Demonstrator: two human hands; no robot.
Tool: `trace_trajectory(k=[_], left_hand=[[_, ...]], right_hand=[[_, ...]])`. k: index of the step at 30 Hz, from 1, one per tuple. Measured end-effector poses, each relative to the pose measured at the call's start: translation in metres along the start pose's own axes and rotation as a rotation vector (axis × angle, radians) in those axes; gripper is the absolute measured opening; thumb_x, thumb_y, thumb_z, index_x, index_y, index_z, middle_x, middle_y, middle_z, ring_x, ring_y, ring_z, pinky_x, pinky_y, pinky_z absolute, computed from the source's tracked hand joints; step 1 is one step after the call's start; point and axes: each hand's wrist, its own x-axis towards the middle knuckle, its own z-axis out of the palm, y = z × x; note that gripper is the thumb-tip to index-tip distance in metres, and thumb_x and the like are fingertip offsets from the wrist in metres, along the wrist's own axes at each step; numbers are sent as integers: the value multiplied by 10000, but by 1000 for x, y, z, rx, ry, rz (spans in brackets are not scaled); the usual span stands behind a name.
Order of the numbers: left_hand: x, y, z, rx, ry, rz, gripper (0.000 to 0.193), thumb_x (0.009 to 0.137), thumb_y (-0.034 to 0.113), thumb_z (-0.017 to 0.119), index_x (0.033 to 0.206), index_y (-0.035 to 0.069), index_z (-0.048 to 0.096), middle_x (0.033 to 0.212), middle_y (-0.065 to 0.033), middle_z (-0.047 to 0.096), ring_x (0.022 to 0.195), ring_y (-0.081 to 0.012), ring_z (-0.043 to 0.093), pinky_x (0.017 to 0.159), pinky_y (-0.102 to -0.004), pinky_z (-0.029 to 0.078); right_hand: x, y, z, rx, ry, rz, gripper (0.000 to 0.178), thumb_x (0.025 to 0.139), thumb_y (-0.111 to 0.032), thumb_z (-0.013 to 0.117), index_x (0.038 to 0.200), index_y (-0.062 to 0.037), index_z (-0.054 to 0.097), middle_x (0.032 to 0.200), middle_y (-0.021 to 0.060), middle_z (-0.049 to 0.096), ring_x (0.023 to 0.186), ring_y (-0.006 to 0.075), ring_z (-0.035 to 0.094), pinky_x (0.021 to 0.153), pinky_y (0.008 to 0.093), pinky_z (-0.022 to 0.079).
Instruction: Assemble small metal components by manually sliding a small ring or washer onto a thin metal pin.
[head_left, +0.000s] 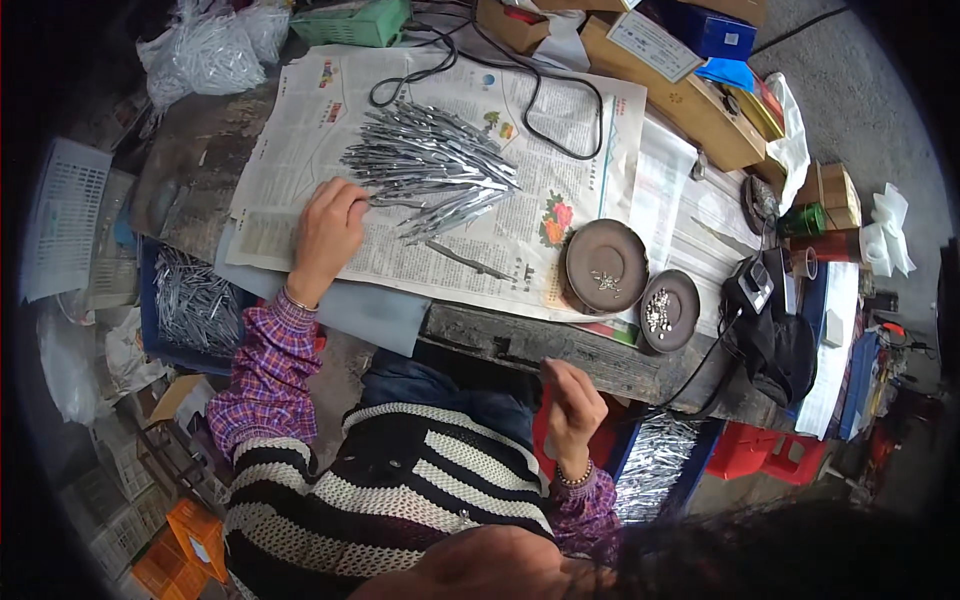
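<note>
A fanned heap of slim silver metal pieces (430,165) lies on newspaper (290,180) spread over the bench. At the heap's left edge is my left hand (332,230), its fingers pinched at the end of one slim metal piece. My right hand (574,412) hovers by the bench's front edge, fingers curled together; whatever they hold, if anything, is too small to make out. One darker slim piece (468,261) lies apart, nearer to me. To the right, a larger brown dish (607,245) and a smaller brown dish (682,290) hold tiny shiny metal bits.
A black cable (530,110) loops across the newspaper's far side. Blue bins of metal pieces stand below the bench, one at left (195,305) and one at right (660,465). Cardboard boxes (670,90) crowd the far right; a black bag (770,340) lies at the right end.
</note>
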Motion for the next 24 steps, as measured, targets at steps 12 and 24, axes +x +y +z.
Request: trace_trajectory(k=[12,24], left_hand=[[3,60,10,-140,-116,126,259,701,67,682,948,38,612,916,-96,562,894,-292,532,787,-369,448],[29,51,29,-29,-56,219,178,729,33,653,904,29,619,849,-82,566,835,-273,540,730,-364,458]], right_hand=[[87,-18,63,-207,-179,-328,343,716,50,610,1053,-10,597,1068,126,613,963,309,590,805,390,489],[100,5,82,-308,-161,-371,355,664,20,544,1009,-16,620,898,101,602,898,269,572,778,374,472]])
